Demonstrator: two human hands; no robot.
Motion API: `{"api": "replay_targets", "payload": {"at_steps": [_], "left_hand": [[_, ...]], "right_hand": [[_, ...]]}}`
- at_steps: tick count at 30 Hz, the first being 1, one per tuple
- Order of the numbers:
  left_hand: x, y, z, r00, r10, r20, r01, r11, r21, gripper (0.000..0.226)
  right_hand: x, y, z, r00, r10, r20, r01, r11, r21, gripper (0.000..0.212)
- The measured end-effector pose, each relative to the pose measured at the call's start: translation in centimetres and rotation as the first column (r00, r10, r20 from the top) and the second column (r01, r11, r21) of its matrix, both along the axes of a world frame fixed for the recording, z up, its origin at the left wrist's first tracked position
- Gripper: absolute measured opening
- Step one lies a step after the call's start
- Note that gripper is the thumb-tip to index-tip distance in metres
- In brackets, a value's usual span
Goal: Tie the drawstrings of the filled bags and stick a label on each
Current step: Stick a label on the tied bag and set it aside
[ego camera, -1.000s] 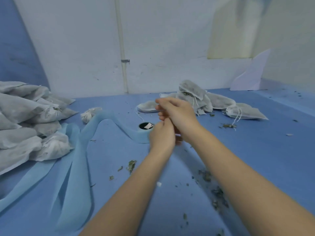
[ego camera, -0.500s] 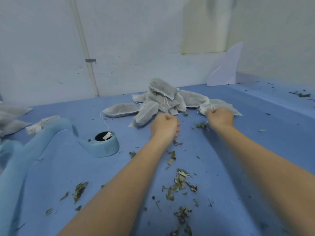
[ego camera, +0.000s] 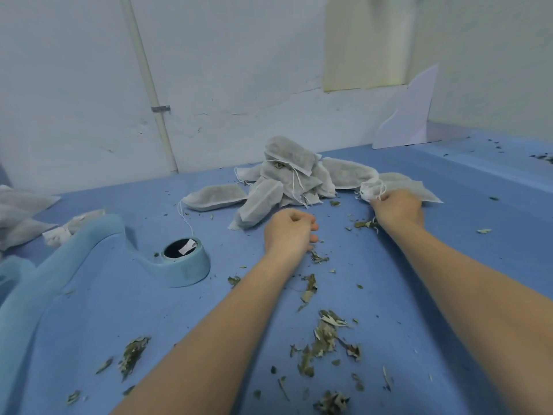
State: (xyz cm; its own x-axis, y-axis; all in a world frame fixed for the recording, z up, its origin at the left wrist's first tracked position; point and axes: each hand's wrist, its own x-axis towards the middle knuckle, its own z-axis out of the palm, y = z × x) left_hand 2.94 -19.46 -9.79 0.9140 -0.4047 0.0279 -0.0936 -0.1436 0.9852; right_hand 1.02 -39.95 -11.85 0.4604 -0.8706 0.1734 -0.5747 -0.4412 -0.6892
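Two hands on leaf-strewn blue table [ego camera: 449,265]: right hand [ego camera: 399,208] grasps bag [ego camera: 398,187], left hand [ego camera: 288,232] clenched

Small packing workshop, bare scuffed white wall [ego camera: 239,70] beyond the hands, blue work table [ego camera: 434,295] under them; filled bags [ego camera: 284,178] heaped ahead, dried leaf scraps [ego camera: 324,339] between the forearms, roll of blue label backing [ego camera: 185,262] left of the left hand

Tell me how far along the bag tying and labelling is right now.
Done: a stack of bags lies at the far left, though ties and labels cannot be made out. In hand: the right hand grips the gathered mouth of one bag at the edge of the centre pile; the left hand is curled, apparently holding nothing. Left: the centre pile with loose drawstrings, beside the label roll.
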Motion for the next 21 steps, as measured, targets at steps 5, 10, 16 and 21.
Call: {"api": "replay_targets", "payload": {"at_steps": [5,10,16,21], "left_hand": [[-0.4,-0.3,0.5,1.0,0.026,-0.005,-0.026,0.999,-0.019,0.023],[-1.2,-0.1,1.1,0.996,0.015,0.088,-0.021,0.998,0.065,0.027],[-2.6,1.3,1.0,0.938,-0.109,0.328,0.1,0.994,0.042,0.034],[-4.3,2.5,0.9,0.888,-0.14,0.438,0.125,0.99,0.062,0.041]], "right_hand": [[-2.0,2.6,1.2,0.905,0.316,0.285,-0.318,0.947,-0.039,0.026],[-4.8,7.0,4.0,0.619,0.613,0.49,-0.726,0.686,0.059,0.011],[-8.2,12.0,6.1,0.381,0.758,0.53,-0.903,0.429,0.036,0.01],[-10.0,15.5,7.5,0.226,0.725,0.65,-0.957,0.29,0.009,0.007]]}}
